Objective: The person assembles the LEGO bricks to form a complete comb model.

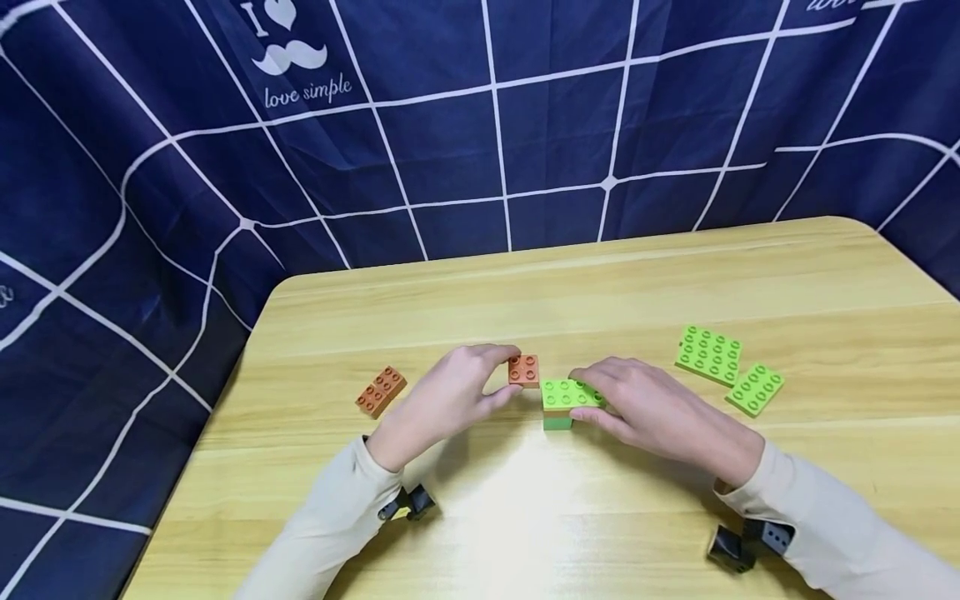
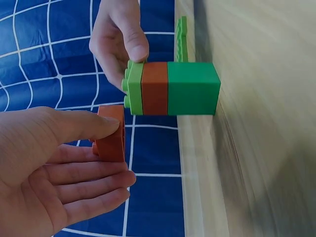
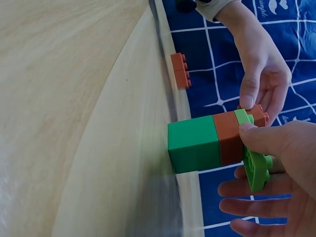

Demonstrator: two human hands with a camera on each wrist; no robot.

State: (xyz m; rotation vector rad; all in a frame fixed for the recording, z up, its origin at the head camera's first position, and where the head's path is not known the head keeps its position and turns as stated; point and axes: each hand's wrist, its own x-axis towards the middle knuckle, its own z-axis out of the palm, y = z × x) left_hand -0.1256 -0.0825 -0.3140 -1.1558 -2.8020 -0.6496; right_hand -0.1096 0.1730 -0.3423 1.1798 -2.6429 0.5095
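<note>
Thumb and fingers of my left hand [image 1: 438,400] pinch a small orange-red brick [image 1: 523,372], raised beside the stack's upper level in the left wrist view. To its right stands a stack: a dark green block [image 2: 192,89] at the bottom, an orange-red brick [image 2: 155,89] in the middle and a light green plate [image 1: 558,393] on top. The plate's right part juts out past the block beneath. My right hand [image 1: 656,408] pinches this jutting part between thumb and index finger, its other fingers spread below in the right wrist view [image 3: 256,170].
Orange-red bricks [image 1: 381,392] lie on the wooden table [image 1: 480,308] left of my left hand. Beyond my right hand lie a larger light green studded plate [image 1: 708,356] and a smaller one [image 1: 756,389]. A dark blue curtain [image 1: 555,125] with white lines borders the table.
</note>
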